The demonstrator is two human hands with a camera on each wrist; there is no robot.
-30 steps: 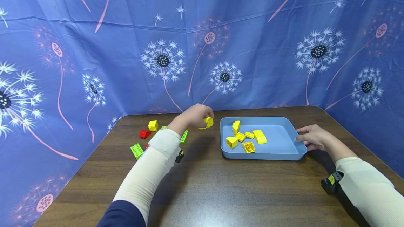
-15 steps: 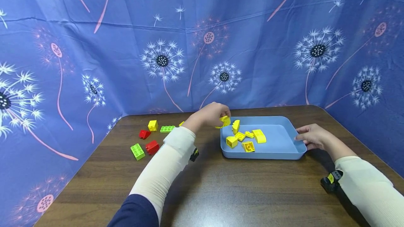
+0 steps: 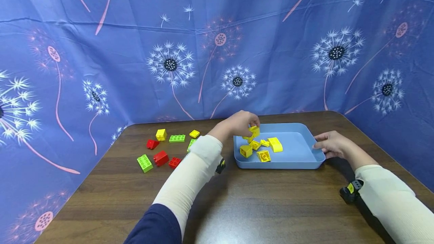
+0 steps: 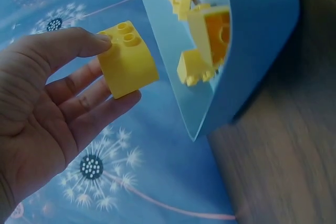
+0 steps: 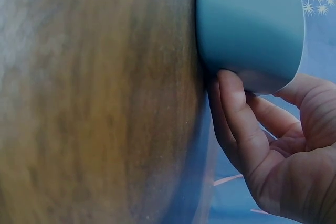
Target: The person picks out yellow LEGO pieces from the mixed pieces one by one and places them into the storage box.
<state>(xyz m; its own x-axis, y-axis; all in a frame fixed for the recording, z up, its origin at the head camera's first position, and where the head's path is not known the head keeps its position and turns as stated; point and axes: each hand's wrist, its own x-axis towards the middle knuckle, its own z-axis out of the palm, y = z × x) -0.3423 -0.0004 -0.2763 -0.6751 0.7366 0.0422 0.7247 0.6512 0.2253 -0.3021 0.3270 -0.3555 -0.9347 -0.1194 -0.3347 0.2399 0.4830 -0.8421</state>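
Observation:
My left hand (image 3: 239, 122) is above the left end of a blue tray (image 3: 298, 146). In the left wrist view its thumb and fingers pinch a yellow toy brick (image 4: 129, 65) with studs and a curved side, held clear of the tray wall. Several yellow bricks, among them a curved one (image 3: 275, 144) and an upturned one (image 3: 263, 156), lie inside the tray. At the tray's right end, my right hand (image 3: 333, 144) grips the wall, thumb at the rim and fingers against the outside, as the right wrist view of the tray (image 5: 252, 30) shows.
Left of the tray, loose bricks lie on the brown wooden table (image 3: 271, 202): a yellow cube-like brick (image 3: 161, 134), a flat yellow one (image 3: 194, 134), several red ones (image 3: 161, 158) and green ones (image 3: 145, 163). A blue dandelion-print cloth (image 3: 135, 67) hangs behind the table.
My left hand has carried the yellow brick rightward from the open table to over the tray's left end, uncovering red and green bricks. My right hand has kept its grip on the tray.

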